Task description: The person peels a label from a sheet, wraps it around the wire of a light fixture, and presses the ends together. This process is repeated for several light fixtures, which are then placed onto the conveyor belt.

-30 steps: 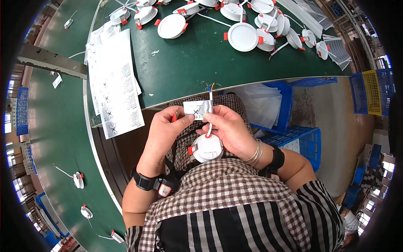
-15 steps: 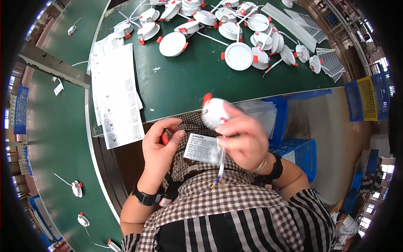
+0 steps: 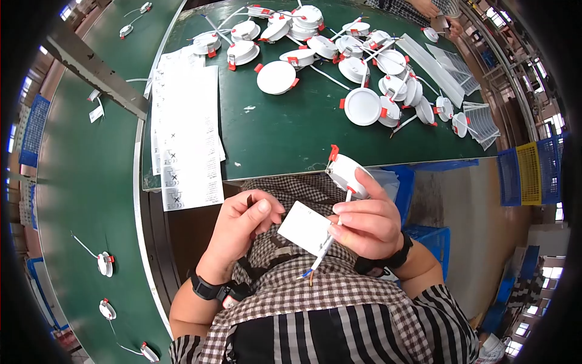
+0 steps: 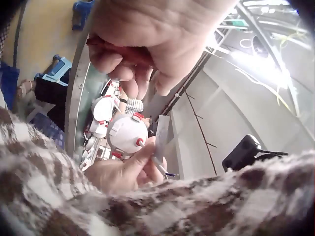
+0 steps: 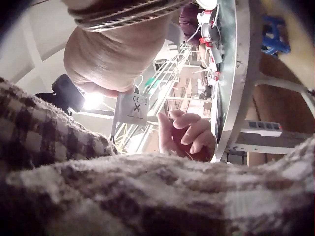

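Note:
My right hand (image 3: 373, 227) holds a round white LED downlight (image 3: 347, 173) with red-tipped spring clips, its fingers pinching the white cable (image 3: 325, 252). Blue and brown wire ends poke out at the cable's lower end. A label (image 3: 303, 228) stands out from the cable like a flag, blank side up in the head view; the right wrist view shows printed marks on the label (image 5: 133, 108). Left of the label is my left hand (image 3: 236, 227), apart from it, fingers curled round a slim dark-red tool (image 4: 130, 53). The palm hides most of that tool, and its kind cannot be told.
Many similar downlights (image 3: 276, 77) lie heaped on the green table (image 3: 273, 133). Printed label sheets (image 3: 191, 133) overhang its front edge at left. Translucent strips (image 3: 431, 71) lie at right. Blue crates (image 3: 427, 239) stand below. Another person's hands (image 3: 427, 9) show at the far edge.
The right hand has lifted the downlight from the lap and turned it, cable end now toward the body. The left hand has let go of the label, which now shows its blank side.

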